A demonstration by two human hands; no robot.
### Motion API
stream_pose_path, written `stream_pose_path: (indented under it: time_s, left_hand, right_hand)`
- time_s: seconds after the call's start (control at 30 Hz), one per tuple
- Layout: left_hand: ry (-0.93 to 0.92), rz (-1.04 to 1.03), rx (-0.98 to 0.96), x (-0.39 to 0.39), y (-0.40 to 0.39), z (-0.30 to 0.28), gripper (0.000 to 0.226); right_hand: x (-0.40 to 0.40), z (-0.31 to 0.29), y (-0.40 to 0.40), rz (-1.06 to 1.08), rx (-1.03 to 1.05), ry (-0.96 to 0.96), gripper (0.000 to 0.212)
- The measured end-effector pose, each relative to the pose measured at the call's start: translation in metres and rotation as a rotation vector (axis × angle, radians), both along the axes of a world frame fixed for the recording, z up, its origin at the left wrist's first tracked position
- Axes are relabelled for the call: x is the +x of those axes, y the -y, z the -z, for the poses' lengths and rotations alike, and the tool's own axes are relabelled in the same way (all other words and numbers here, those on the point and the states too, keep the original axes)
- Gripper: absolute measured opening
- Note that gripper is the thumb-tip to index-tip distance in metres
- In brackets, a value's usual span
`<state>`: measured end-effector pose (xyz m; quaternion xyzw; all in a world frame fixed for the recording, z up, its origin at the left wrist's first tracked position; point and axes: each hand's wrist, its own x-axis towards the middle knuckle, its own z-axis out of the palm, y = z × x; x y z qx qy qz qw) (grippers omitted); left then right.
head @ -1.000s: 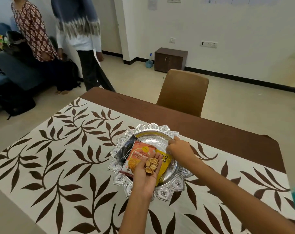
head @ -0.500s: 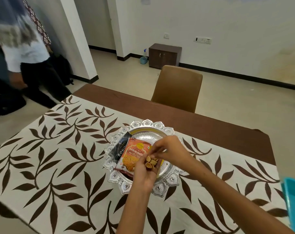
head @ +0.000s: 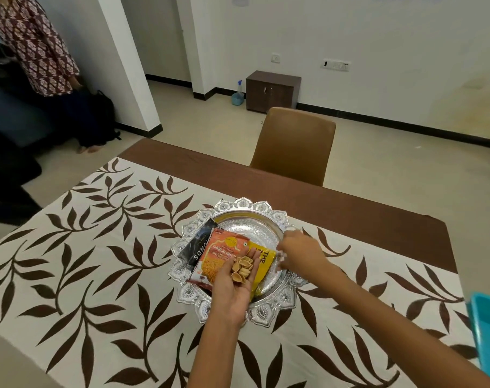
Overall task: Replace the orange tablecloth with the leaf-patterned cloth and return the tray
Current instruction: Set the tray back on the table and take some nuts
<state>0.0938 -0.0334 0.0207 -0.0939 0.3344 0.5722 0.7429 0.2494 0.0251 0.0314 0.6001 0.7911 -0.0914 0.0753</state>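
Observation:
A white cloth with brown leaves (head: 98, 261) covers the table. On it stands an ornate silver tray (head: 249, 217) holding a black packet (head: 199, 243), an orange snack packet (head: 221, 256) and a yellow packet (head: 264, 261). My left hand (head: 235, 289) hovers palm up over the tray's near side, cupping several pistachio shells (head: 242, 267). My right hand (head: 299, 253) is blurred over the tray's right rim, fingers bent down; whether it grips anything I cannot tell. No orange cloth is in view.
A brown chair (head: 294, 144) stands at the table's far side. A turquoise object (head: 487, 331) pokes in at the right edge. A person in a patterned top (head: 39, 46) stands at the far left by a pillar. A low cabinet (head: 271, 91) sits against the wall.
My right hand has moved from my left palm back out to the tray's right rim. The view shifted right; the person in the white and blue top has left the frame.

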Motion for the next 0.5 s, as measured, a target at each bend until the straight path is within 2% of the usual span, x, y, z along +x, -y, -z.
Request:
stream_pose_path:
  time_s: [0.1,0.33,0.5]
  left_hand:
    - [-0.014,0.006,0.009,0.002,-0.001,-0.001,0.032]
    - [-0.054,0.012,0.013,0.004,0.000,-0.003,0.030]
    - [-0.054,0.015,0.012,0.005,0.000,-0.002,0.031]
  right_hand:
    - [-0.010,0.005,0.003,-0.052,0.009,0.146,0.050]
    - [-0.026,0.005,0.012,0.068,0.070,0.176,0.017]
    - [-0.037,0.001,0.016,0.114,0.077,0.219,0.026]
